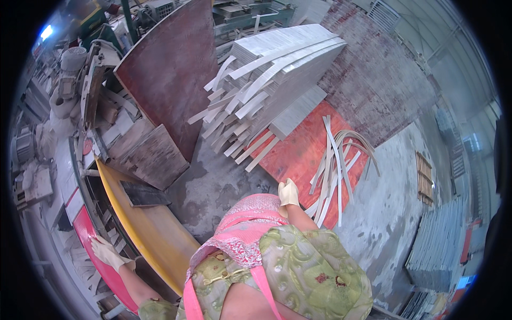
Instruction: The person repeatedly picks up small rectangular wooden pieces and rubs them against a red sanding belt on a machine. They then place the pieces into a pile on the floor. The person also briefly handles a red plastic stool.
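My left hand [106, 252], in a cream glove, lies with extended fingers on a long pink strip [86, 226] at the left side of a machine. My right hand [289, 192], gloved too, is held low beside my pink apron [250, 216]; its fingers look curled, and whether anything is inside them is hidden. Right of that hand, loose thin pale strips [330, 172] lie in a tangle on a red board [288, 160]. Beyond stands a tall stack of grey-white slabs [300, 76], with more strips sticking out at its near end.
A yellow curved panel [140, 228] with a dark plate [144, 194] on it runs between me and the pink strip. Large worn boards [172, 72] lean ahead. Stacked sheets [438, 240] and a wooden pallet [425, 178] are at the right. The concrete floor [200, 192] has wet patches.
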### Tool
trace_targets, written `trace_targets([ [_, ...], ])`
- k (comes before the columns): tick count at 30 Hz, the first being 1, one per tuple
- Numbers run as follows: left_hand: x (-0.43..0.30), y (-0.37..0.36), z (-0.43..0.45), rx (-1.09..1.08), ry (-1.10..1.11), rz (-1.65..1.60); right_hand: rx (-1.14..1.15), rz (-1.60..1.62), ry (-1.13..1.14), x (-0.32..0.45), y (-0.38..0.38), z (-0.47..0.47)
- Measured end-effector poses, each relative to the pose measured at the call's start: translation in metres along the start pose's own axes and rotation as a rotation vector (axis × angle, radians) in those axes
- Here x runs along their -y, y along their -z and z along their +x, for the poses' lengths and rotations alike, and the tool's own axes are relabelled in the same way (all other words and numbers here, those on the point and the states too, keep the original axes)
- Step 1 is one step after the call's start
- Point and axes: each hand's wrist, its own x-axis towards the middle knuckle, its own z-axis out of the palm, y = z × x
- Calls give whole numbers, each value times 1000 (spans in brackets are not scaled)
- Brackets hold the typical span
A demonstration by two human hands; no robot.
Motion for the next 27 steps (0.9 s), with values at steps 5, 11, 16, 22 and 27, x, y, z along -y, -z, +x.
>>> trace_targets([
  [5,-1,13,-4,119,58,-19,25,-8,27,1,2,-1],
  [11,-8,19,-4,124,70,-48,48,-24,8,-8,-5,-1],
  [16,-9,21,-5,131,67,-65,21,-38,51,0,-15,-5],
  [22,-11,30,-6,152,69,-77,33,3,54,39,-47,-17],
  [27,-6,24,-9,127,61,-115,92,83,62,79,-71,-32],
])
